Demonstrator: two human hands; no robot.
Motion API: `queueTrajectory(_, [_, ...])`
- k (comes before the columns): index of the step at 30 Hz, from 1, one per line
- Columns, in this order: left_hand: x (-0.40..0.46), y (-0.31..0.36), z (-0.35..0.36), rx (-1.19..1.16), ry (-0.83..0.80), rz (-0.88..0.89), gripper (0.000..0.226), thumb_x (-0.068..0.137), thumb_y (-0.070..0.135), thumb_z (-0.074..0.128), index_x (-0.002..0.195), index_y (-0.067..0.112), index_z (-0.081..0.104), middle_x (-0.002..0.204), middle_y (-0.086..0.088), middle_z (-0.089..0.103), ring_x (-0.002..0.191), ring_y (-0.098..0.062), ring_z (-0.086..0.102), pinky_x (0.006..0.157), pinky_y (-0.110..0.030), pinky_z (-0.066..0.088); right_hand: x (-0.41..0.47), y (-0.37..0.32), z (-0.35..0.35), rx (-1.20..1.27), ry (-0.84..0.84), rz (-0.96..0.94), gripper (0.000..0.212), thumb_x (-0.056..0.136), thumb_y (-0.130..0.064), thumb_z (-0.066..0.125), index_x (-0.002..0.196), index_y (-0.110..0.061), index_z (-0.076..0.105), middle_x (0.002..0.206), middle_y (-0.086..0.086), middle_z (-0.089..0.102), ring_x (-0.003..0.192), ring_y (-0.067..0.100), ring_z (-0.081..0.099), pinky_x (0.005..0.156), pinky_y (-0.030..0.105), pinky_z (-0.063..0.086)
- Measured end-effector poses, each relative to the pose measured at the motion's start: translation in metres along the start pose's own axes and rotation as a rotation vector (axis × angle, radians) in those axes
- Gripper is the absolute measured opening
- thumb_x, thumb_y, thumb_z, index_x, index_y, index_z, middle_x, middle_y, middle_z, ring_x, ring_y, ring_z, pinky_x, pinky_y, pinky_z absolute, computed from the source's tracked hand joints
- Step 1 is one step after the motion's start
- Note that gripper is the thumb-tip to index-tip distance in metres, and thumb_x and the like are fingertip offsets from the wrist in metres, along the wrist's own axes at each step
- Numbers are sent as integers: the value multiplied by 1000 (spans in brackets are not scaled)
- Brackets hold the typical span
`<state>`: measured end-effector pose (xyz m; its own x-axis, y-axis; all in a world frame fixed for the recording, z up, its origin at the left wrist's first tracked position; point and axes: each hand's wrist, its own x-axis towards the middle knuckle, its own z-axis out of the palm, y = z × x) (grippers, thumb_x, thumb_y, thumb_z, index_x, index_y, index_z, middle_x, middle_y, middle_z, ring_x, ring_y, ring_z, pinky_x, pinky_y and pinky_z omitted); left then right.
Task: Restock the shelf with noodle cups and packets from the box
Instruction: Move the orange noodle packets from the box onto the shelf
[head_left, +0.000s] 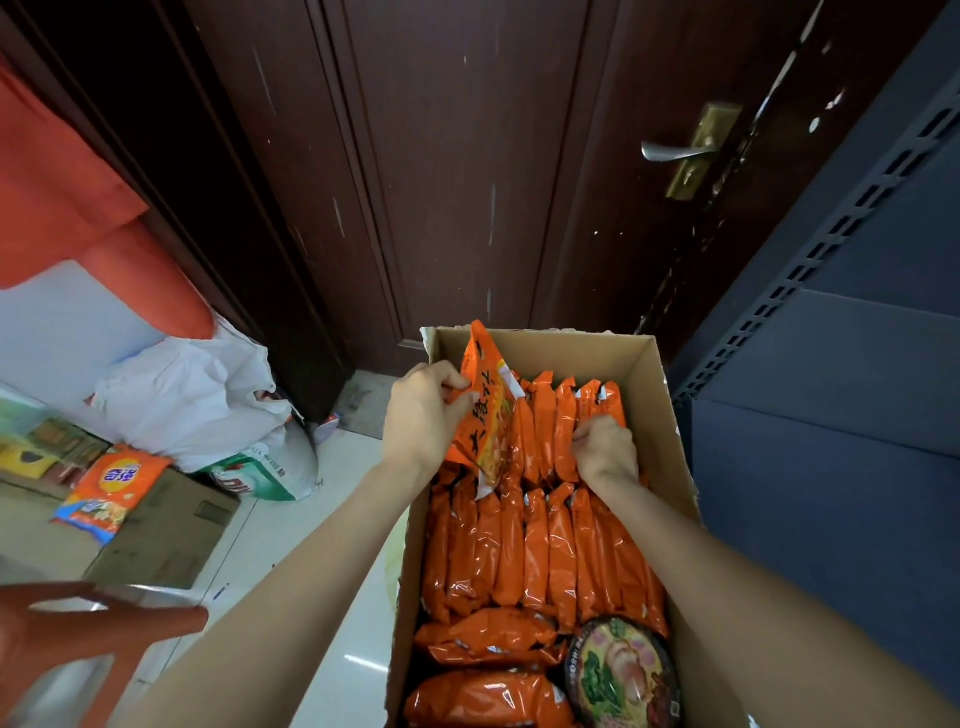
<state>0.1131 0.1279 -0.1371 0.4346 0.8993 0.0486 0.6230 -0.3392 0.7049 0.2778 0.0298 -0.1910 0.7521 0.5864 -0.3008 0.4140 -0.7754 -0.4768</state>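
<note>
**Pulling packets from far row of box**

Box (670, 415) open on floor, long axis 12–6 o'clock, against dark door (467, 182); blue shelf unit (831, 364) just beside at 3 o'clock, so short carry, prob. why box sits there.

Packets (535, 551) orange, stood on edge in two tight rows; a few lie flat at 6 o'clock end next to one noodle cup (621, 670), lid up.

L hand (423, 410): grip clamped on lifted packet (485, 415), thumb + fingers pinching its left edge, pkt tilted up out of far row at 11 o'clock corner.

R hand (605, 449): fingers curled down into far row at 1 o'clock, seemingly clamped on packet tops. Judged: gathering several at once, since on-edge packing lets a bunch come out together.

Shelf level to fill not in view.
</note>
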Motion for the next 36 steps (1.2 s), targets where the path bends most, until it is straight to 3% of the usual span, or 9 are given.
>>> queueTrajectory(5, [-4,4,-1,-53,10,27,9,82,19,71,76,18,65,87,0,66,81,-13,61,75,-30,54,-3,0,-11,122,9,-3,17,91,-7,56,101,-10,69,111,8,66,104,21,62,89,28,48])
queueTrajectory(10, [-13,19,-12,-134,43,57,9,83,15,70,74,15,66,80,7,65,76,-8,61,73,-22,50,-23,-6,-40,276,75,-112,15,89,-7,57,90,-13,70,98,2,68,91,13,62,79,22,45])
queueTrajectory(13, [-17,28,-23,-199,71,75,6,83,16,70,77,13,70,75,15,61,71,-1,59,72,-15,48,-38,-11,-61,392,152,-166,13,87,-6,59,89,-14,69,90,0,67,86,11,61,80,25,49])
queueTrajectory(17, [-25,52,-36,-264,124,146,8,83,13,70,74,15,69,77,12,63,69,3,58,66,-1,42,-57,-12,-94,515,306,-241,17,87,-3,58,78,-18,62,83,-4,63,84,11,59,78,28,48])
queueTrajectory(22, [-38,98,-43,-361,133,241,15,83,15,70,70,20,64,81,15,66,74,4,61,68,-2,43,-83,-1,-137,610,449,-309,10,92,-5,52,87,-12,58,89,-1,62,88,13,59,81,30,48])
queueTrajectory(26, [-50,136,-38,-379,81,321,12,82,18,71,73,13,65,75,10,67,72,-1,62,63,-5,43,-100,25,-170,699,536,-299,16,94,-8,49,83,-19,51,88,1,64,86,15,61,77,32,49])
queueTrajectory(32, [-92,212,20,-324,-103,374,16,81,21,72,72,13,61,76,3,69,71,-6,63,67,-13,46,-131,122,-216,690,653,-226,18,94,-6,49,82,-19,49,81,0,63,80,16,60,72,31,46])
queueTrajectory(34, [-110,237,51,-313,-197,368,20,81,19,72,68,14,57,74,1,69,76,-12,66,75,-26,51,-140,165,-232,690,679,-195,12,94,-6,49,85,-14,50,77,0,61,75,17,58,70,32,46])
queueTrajectory(36, [-133,262,82,-295,-271,371,22,81,20,72,66,17,55,73,2,68,75,-12,66,74,-30,52,-151,209,-250,693,700,-165,9,95,-6,48,88,-10,51,75,0,59,72,16,56,69,33,45])
